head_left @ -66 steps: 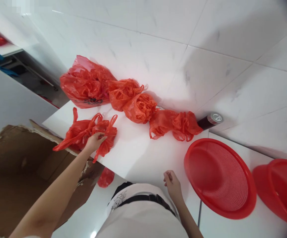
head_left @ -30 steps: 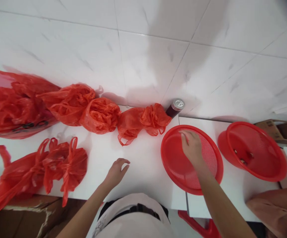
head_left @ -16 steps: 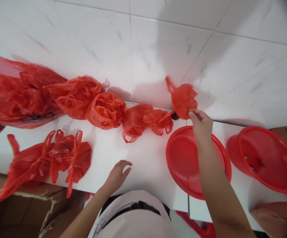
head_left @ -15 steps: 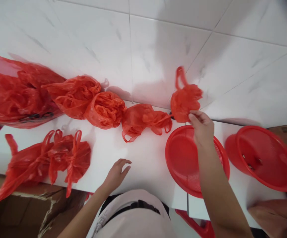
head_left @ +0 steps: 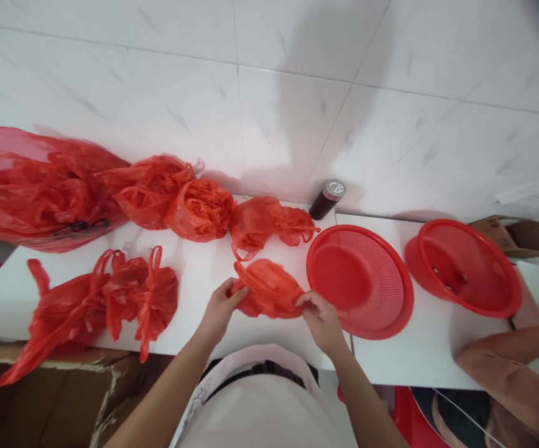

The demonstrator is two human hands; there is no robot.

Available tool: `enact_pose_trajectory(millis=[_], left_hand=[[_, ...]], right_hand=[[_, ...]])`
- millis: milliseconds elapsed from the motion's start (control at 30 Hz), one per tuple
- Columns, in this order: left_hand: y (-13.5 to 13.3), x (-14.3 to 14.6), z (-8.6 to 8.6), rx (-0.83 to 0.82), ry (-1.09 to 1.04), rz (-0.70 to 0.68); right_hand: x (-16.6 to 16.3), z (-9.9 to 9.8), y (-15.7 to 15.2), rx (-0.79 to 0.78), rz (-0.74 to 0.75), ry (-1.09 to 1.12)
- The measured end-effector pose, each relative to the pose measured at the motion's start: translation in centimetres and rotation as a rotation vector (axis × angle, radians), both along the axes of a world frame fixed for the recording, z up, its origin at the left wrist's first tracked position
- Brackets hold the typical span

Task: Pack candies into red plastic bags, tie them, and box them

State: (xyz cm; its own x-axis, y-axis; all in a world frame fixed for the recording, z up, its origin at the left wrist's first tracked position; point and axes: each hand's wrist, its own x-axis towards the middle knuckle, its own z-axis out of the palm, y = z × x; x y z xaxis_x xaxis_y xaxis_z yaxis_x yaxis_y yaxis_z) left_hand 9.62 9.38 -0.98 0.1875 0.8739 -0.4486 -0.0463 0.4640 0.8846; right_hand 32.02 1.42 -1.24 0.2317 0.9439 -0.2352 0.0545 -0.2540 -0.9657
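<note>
A crumpled red plastic bag (head_left: 271, 287) is stretched between my two hands, just above the white table (head_left: 204, 336) in front of me. My left hand (head_left: 220, 308) is closed on its left end, thumb and fingers pinching the film. The other end is pinched by my right hand (head_left: 322, 320). Whether anything is inside this bag I cannot tell. Right beside my right hand stands a red mesh basket (head_left: 344, 274) with nothing seen in it. Behind the held bag lies another loose red plastic bag (head_left: 255, 224).
Stuffed red bags (head_left: 199, 208) line the wall, with a large one (head_left: 40, 193) at far left. Knotted red bags (head_left: 143, 292) lie front left above a cardboard box (head_left: 55, 398). A dark tumbler (head_left: 327, 199), second red basket (head_left: 465, 267) and another person's arm (head_left: 506, 348) are right.
My right hand has brought the bag down and left from above the basket. My left hand has taken hold of its other end. The tumbler behind has come into view.
</note>
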Motion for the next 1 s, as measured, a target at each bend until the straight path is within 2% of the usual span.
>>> enact_pose_trajectory(millis=[67,133,233,367,433,533,633,700,767,833,1000], left_hand=[[-0.1,-1.4,-0.6,0.048,0.04,0.102],[-0.1,-2.6,-1.0,0.088,0.083,0.147],[-0.3,-3.7,-1.4,0.135,0.165,0.153],[-1.2,-3.9,-1.4,0.208,0.306,0.201],[-1.5,-3.4,-1.4,0.284,0.392,0.139],[-1.4,-2.5,-2.0,0.353,0.568,-0.083],[-1.0,-1.8,-3.4,0.289,0.659,-0.275],[-0.9,-1.8,-4.3,0.254,0.647,-0.338],[-0.9,-2.2,-4.8,0.248,0.636,-0.353],[-0.6,-3.0,-5.0,0.268,0.644,-0.311],[1.2,-4.8,-4.3,0.363,0.649,-0.201]], right_hand=[[1.2,-0.4,-0.5,-0.002,-0.227,0.006],[2.2,-0.6,-0.7,-0.005,-0.368,0.044],[2.7,-0.4,-0.9,0.008,-0.339,0.0],[1.8,0.4,-0.8,0.094,-0.269,-0.126],[1.1,0.6,-0.7,0.137,-0.216,-0.152],[-0.1,0.6,-0.8,0.164,-0.104,-0.145],[-0.9,0.3,-1.1,0.184,0.007,-0.13],[-0.5,-0.3,-1.3,0.171,0.023,-0.196],[1.2,-1.0,-1.6,0.126,-0.022,-0.307],[4.3,-1.8,-1.9,0.064,-0.114,-0.415],[16.9,-3.2,-2.3,-0.124,-0.501,-0.671]])
